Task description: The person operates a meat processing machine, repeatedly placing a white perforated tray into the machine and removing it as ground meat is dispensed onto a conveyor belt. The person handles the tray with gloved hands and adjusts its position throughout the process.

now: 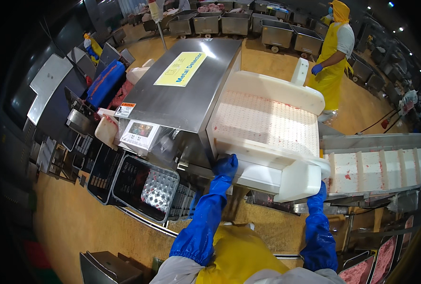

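My left hand (pixel 225 166), in a blue glove, is closed against the near side rail of a white conveyor belt (pixel 267 113), beside the lower corner of a box-shaped steel machine housing (pixel 196 80). What its fingers hold, if anything, is hidden. My right hand (pixel 318 193), also in a blue glove, touches or is close to the outer end of the white plastic side guard (pixel 301 182); its fingers are mostly hidden. Small red meat bits dot the belt. Right of it, a cleated incline conveyor (pixel 381 169) carries a few red scraps.
Below the housing's control panel (pixel 139 134) stands a dark plastic crate (pixel 120 187) with a clear tray inside. A blue roller-like part (pixel 105 84) is at the left. A person in a yellow apron (pixel 328 61) stands beyond the belt; steel carts (pixel 279 34) line the back.
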### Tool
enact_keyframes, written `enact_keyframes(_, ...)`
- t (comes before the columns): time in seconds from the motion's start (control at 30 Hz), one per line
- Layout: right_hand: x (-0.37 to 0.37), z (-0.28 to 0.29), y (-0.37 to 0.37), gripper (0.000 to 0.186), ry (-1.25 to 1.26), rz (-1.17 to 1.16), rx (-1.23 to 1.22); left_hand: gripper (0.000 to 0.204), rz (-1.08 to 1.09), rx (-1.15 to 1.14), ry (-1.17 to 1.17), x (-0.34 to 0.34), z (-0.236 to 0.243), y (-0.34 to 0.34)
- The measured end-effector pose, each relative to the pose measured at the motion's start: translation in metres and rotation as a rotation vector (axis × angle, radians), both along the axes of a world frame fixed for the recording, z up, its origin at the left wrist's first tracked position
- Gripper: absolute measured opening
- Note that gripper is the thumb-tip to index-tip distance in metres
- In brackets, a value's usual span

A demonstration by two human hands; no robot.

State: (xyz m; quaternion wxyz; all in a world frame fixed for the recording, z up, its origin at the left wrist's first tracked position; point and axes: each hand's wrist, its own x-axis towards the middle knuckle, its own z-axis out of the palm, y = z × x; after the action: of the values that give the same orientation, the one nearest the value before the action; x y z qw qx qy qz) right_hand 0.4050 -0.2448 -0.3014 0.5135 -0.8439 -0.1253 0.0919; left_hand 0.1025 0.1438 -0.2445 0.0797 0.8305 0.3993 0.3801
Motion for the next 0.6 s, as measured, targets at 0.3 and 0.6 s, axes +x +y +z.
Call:
enact_keyframes(0.3, -0.006, 0.019, 0.003, 0.022, 0.038, 0.048, 0.156, 0.043, -0.010, -0.002, 0.009, 0.007, -0.002, 0.003)
enact_keyframes(0.6, -0.005, 0.013, 0.005, 0.028, -0.067, -0.001, -0.236, 0.048, 0.031, 0.004, 0.125, -0.001, -0.001, 0.004)
